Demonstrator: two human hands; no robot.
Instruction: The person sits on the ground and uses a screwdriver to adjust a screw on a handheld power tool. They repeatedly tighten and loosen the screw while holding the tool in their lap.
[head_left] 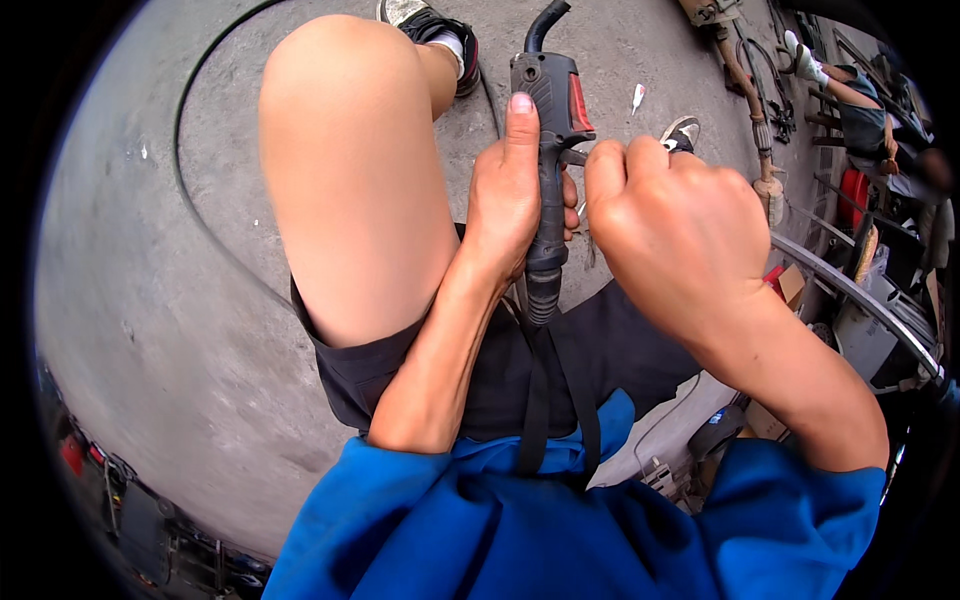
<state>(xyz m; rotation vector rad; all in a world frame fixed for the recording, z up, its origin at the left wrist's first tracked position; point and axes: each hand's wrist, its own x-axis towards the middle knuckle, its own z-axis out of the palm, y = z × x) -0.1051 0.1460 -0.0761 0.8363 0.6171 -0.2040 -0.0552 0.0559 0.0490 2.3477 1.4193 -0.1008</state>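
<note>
My left hand (512, 195) grips the black handle of a welding torch (548, 120) with a red trigger, thumb stretched up along its side. The torch stands roughly upright between my knees, its curved neck at the top and its black hose running down over my dark shorts. My right hand (672, 225) is closed in a fist right beside the torch handle; its fingers curl at the handle's right side, and what they pinch is hidden. My bare left knee (345, 160) rises to the left.
A black cable (182, 150) loops over the grey concrete floor (130, 330) at left. A curved metal rail (860, 295), boxes and tools crowd the right side. Another person (860, 110) sits at the top right near a hose with brass fittings (760, 140).
</note>
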